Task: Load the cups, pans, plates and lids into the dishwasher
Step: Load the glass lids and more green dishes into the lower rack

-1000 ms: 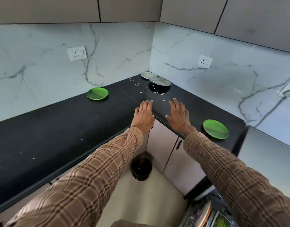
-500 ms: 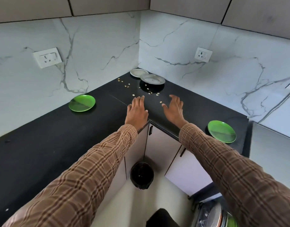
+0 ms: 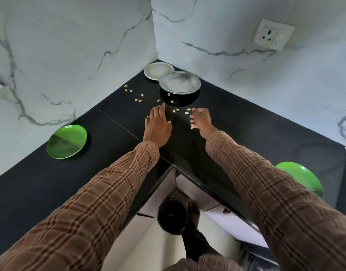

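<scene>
A black pan [image 3: 179,98] covered by a steel lid [image 3: 179,83] stands in the counter's far corner, with a small steel plate [image 3: 158,70] behind it. One green plate [image 3: 67,141] lies at the left, another green plate [image 3: 303,178] at the right, partly hidden by my sleeve. My left hand [image 3: 157,125] reaches flat over the counter, fingers straight, just short of the pan. My right hand [image 3: 201,119] is beside it with fingers slightly bent, holding nothing. Both are a little in front of the pan.
Several small pale seeds [image 3: 138,99] are scattered on the black counter [image 3: 113,126] around the pan and my fingers. A black bin [image 3: 173,216] stands on the floor below the corner, by the white cabinet doors. A wall socket [image 3: 272,35] is at the upper right.
Both hands have moved forward across the counter toward the covered pan, and my view has come closer to the corner.
</scene>
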Demonstrator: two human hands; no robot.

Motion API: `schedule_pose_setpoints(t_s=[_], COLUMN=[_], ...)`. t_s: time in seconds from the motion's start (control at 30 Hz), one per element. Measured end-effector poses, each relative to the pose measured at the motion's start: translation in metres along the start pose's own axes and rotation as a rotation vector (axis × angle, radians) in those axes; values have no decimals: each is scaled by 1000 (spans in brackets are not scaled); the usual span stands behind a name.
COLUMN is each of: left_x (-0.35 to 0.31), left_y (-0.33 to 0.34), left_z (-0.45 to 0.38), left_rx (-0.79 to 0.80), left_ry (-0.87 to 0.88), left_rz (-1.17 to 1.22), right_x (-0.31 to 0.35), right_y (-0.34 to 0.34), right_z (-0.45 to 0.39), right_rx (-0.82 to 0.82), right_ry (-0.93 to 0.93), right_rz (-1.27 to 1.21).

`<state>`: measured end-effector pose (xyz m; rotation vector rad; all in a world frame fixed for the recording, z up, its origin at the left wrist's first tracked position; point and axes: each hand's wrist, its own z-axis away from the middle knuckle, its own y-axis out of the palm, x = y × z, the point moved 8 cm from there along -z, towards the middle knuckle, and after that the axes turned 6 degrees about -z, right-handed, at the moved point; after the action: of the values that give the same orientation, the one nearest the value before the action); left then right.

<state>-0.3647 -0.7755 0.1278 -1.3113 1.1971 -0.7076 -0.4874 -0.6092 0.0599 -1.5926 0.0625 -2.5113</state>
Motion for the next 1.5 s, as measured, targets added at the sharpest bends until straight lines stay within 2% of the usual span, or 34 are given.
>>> schedule_pose_setpoints(t_s=[0.13,0.23,0.53,0.73,0.87,1.03,1.13,1.2,1.33,1.4,1.5], left_x=[-5,4,44,55,41,53,62,62,58,52,42], left_y=[15,23,51,64,71,73,72,70,56,42,23], left_z=[-56,-84,-111,-109,-107,-95,-87,-85,-89,-92,-87], left_rx=[32,46,153,228,271,276,272,255,204,160,124], left_ry=[-25,-66,-144,-232,-169,-174,-211,-250,-411,-444,-466], left_rz=[-13,-26,6,103,140,157,196,266,506,582,697], right_x=[2,7,12,11,18,16,14,12,22,27,24], right_y=[30,54,90,86,80,85,80,69,33,5,-40], right_z=[-66,-104,-183,-187,-190,-190,-173,-159,-124,-105,-71], right_rx=[81,107,97,225,214,182,237,281,438,428,327], right_ry=[231,338,368,351,412,410,408,379,252,184,85], right_rz=[-206,-319,-490,-441,-589,-649,-663,-629,-412,-301,-113])
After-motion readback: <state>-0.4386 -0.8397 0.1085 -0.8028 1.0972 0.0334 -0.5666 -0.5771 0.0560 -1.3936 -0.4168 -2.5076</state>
